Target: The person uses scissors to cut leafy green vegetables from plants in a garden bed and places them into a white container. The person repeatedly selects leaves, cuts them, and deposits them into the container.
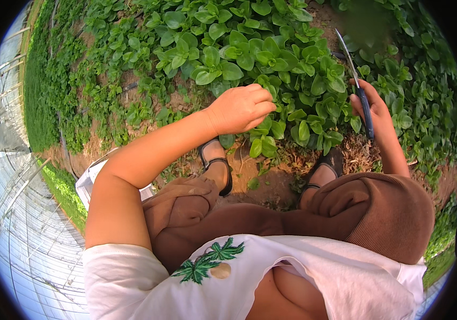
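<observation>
My right hand [376,110] grips a knife by its dark blue handle [365,112]. Its narrow metal blade [348,56] points away from me, above the leaves at the right. At the near edge of a clump of broad-leaved green plants [268,56], my left hand [246,108] has its fingers curled down against the foliage. The fingertips are turned away, so whether a stem or leaf is between them cannot be seen. Several leafy shoots [266,146] hang low just beside that hand.
My feet in dark sandals [224,176] stand on bare soil [248,192] by the bed. Behind my left arm sits a partly hidden white container [92,176]. Dry plant litter [358,156] lies near my right foot. A dark hose [130,87] crosses the bed; greenhouse framing [24,188] rises at left.
</observation>
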`<control>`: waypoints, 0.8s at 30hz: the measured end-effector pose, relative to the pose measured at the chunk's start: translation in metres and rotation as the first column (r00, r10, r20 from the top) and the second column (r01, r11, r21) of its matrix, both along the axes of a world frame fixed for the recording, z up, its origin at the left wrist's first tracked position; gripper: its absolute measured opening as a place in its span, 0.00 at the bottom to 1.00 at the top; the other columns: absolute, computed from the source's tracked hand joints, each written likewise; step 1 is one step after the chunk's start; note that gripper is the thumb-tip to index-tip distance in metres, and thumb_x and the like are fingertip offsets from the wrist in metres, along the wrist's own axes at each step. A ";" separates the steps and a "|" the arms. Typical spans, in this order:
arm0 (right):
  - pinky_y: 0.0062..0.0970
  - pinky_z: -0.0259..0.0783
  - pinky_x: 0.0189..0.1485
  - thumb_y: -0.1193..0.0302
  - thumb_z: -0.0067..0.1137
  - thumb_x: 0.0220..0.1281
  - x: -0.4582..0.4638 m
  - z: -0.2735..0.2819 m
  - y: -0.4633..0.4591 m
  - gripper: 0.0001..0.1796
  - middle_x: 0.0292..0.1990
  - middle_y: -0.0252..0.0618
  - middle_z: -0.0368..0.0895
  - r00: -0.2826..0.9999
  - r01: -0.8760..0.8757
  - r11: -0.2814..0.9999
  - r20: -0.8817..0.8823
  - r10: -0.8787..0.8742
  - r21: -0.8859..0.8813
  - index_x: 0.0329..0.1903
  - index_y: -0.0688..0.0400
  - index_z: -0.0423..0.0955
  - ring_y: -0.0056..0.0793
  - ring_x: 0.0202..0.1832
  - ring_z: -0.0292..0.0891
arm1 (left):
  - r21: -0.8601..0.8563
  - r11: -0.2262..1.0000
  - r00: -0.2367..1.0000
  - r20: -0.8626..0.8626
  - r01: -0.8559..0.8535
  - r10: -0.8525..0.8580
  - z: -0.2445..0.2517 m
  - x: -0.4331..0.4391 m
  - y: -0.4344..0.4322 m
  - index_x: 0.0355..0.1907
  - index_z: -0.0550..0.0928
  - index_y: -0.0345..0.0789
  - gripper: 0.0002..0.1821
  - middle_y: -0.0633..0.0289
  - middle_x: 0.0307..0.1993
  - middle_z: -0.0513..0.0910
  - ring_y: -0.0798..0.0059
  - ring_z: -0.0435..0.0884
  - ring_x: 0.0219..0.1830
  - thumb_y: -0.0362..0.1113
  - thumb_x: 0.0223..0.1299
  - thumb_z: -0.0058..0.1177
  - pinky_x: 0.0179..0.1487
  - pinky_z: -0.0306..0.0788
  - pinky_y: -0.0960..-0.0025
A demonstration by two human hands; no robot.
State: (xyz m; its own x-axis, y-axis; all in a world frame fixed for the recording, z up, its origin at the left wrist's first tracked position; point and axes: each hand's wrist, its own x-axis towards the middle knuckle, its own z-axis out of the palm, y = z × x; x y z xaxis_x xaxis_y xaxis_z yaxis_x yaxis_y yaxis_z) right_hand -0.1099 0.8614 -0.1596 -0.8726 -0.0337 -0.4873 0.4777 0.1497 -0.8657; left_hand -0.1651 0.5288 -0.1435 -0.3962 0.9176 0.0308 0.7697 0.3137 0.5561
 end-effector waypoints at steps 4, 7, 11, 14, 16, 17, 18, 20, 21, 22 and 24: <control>0.16 0.59 0.32 0.67 0.57 0.64 -0.001 0.004 -0.005 0.24 0.28 0.25 0.67 1.000 -0.001 1.000 0.022 0.001 0.027 0.61 0.58 0.66 0.14 0.29 0.62 | -0.172 0.985 0.898 -0.437 -0.020 -0.058 -0.029 -0.023 0.050 0.55 0.72 0.35 0.24 0.56 0.56 0.71 0.58 0.67 0.61 0.31 0.51 0.51 0.63 0.63 0.62; 0.17 0.60 0.33 0.69 0.56 0.65 0.001 0.000 -0.006 0.24 0.28 0.25 0.67 0.999 -0.007 0.999 -0.032 0.008 0.037 0.62 0.58 0.65 0.14 0.30 0.62 | -0.360 0.850 0.728 -0.684 -0.384 0.039 -0.043 -0.030 0.042 0.58 0.72 0.33 0.28 0.52 0.59 0.70 0.55 0.63 0.65 0.39 0.53 0.51 0.71 0.49 0.56; 0.17 0.62 0.35 0.68 0.57 0.64 0.007 0.001 0.000 0.25 0.32 0.25 0.68 0.998 -0.039 0.997 -0.042 0.042 0.061 0.62 0.58 0.65 0.14 0.31 0.63 | -0.504 0.770 0.783 -0.622 -0.391 -0.010 -0.045 -0.033 0.002 0.55 0.73 0.31 0.29 0.53 0.52 0.73 0.56 0.65 0.63 0.44 0.50 0.53 0.72 0.47 0.55; 0.15 0.61 0.34 0.67 0.57 0.64 0.007 0.003 -0.005 0.24 0.32 0.25 0.67 0.995 -0.088 0.996 -0.036 0.089 0.028 0.61 0.58 0.65 0.13 0.31 0.62 | -0.528 0.765 0.841 -0.539 -0.368 0.032 -0.040 -0.034 -0.005 0.53 0.74 0.29 0.29 0.53 0.52 0.73 0.56 0.65 0.62 0.46 0.50 0.52 0.72 0.46 0.54; 0.15 0.61 0.34 0.67 0.56 0.64 0.005 0.009 -0.009 0.24 0.31 0.24 0.66 0.990 -0.139 0.990 0.003 0.139 -0.005 0.61 0.58 0.65 0.13 0.31 0.62 | -0.494 0.796 0.864 -0.498 -0.349 0.070 -0.041 -0.036 0.000 0.51 0.75 0.29 0.30 0.53 0.51 0.74 0.56 0.66 0.60 0.51 0.52 0.51 0.71 0.49 0.54; 0.15 0.61 0.34 0.66 0.56 0.64 0.004 0.013 -0.011 0.24 0.30 0.24 0.66 0.986 -0.162 0.986 0.022 0.163 -0.022 0.61 0.58 0.65 0.13 0.30 0.63 | -0.528 0.770 0.882 -0.463 -0.359 0.093 -0.042 -0.037 0.006 0.50 0.76 0.29 0.30 0.53 0.50 0.74 0.56 0.66 0.60 0.53 0.53 0.51 0.70 0.49 0.54; 0.15 0.64 0.33 0.65 0.55 0.65 -0.002 0.021 -0.017 0.23 0.28 0.24 0.65 0.973 -0.190 0.979 0.119 0.198 -0.079 0.60 0.58 0.65 0.13 0.29 0.63 | -0.570 0.728 0.892 -0.434 -0.381 0.126 -0.033 -0.039 0.012 0.50 0.76 0.29 0.31 0.53 0.50 0.74 0.56 0.67 0.59 0.54 0.53 0.51 0.69 0.50 0.54; 0.16 0.63 0.30 0.63 0.57 0.64 -0.005 0.023 -0.021 0.23 0.27 0.24 0.65 0.965 -0.179 0.967 0.157 0.209 -0.181 0.59 0.57 0.67 0.13 0.28 0.63 | -0.566 0.717 0.895 -0.406 -0.406 0.187 -0.026 -0.042 0.024 0.49 0.76 0.31 0.34 0.53 0.47 0.75 0.57 0.67 0.58 0.59 0.52 0.53 0.67 0.53 0.54; 0.16 0.63 0.29 0.62 0.58 0.63 -0.006 0.024 -0.022 0.23 0.26 0.23 0.66 0.961 -0.168 0.959 0.177 0.210 -0.229 0.58 0.57 0.67 0.12 0.27 0.62 | -0.486 0.774 0.881 -0.433 -0.405 0.190 -0.030 -0.041 0.024 0.50 0.76 0.32 0.34 0.54 0.47 0.75 0.57 0.67 0.58 0.59 0.51 0.54 0.68 0.53 0.54; 0.17 0.65 0.28 0.61 0.57 0.64 -0.006 0.023 -0.022 0.23 0.26 0.25 0.67 0.958 -0.161 0.955 0.194 0.212 -0.251 0.58 0.57 0.67 0.14 0.25 0.64 | -0.402 0.824 0.867 -0.458 -0.398 0.196 -0.036 -0.040 0.022 0.51 0.75 0.32 0.34 0.54 0.48 0.75 0.57 0.67 0.58 0.60 0.50 0.55 0.68 0.53 0.54; 0.17 0.66 0.28 0.60 0.57 0.64 -0.007 0.021 -0.024 0.23 0.25 0.25 0.67 0.962 -0.125 0.963 0.210 0.177 -0.239 0.57 0.56 0.67 0.14 0.25 0.64 | -0.288 0.890 0.857 -0.482 -0.353 0.184 -0.035 -0.036 0.022 0.53 0.73 0.34 0.30 0.56 0.52 0.73 0.58 0.66 0.60 0.53 0.54 0.53 0.70 0.50 0.55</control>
